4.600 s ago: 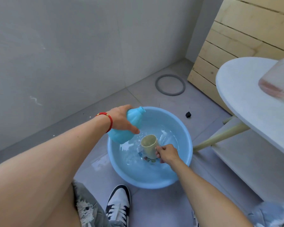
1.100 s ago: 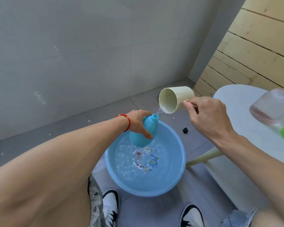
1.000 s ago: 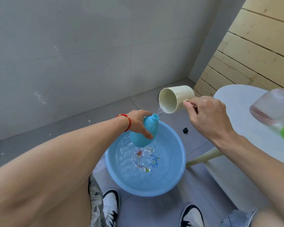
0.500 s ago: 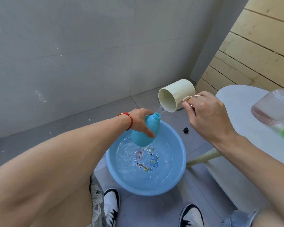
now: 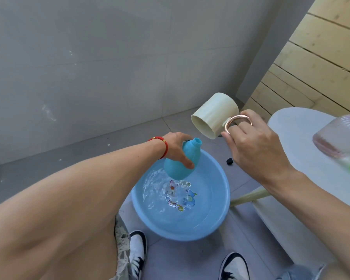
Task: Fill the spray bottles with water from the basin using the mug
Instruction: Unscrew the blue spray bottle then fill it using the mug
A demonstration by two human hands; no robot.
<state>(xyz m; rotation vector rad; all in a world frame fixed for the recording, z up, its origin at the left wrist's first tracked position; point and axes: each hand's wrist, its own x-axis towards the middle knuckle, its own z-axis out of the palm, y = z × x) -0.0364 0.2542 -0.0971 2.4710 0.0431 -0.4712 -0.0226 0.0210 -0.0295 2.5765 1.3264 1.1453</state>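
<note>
My left hand (image 5: 177, 147) grips a light blue spray bottle (image 5: 182, 160) without its cap, held tilted over the blue basin (image 5: 220, 215) of water on the floor. My right hand (image 5: 251, 146) holds a cream mug (image 5: 214, 115) by its copper-coloured handle. The mug is tipped steeply, mouth down and to the left, just above and right of the bottle's open neck. A clear pinkish spray bottle (image 5: 339, 136) with a green part lies blurred at the right edge, over the white table.
A round white table (image 5: 303, 158) with a wooden leg stands to the right of the basin. A small black piece (image 5: 229, 161) lies on the grey floor tiles behind the basin. My shoes (image 5: 137, 253) are near the basin's front. A wooden slat wall rises at the right.
The mug rose from the basin to the bottle's neck and has tipped ever steeper. In the last half second its base lifted further. My left hand keeps the bottle over the basin.
</note>
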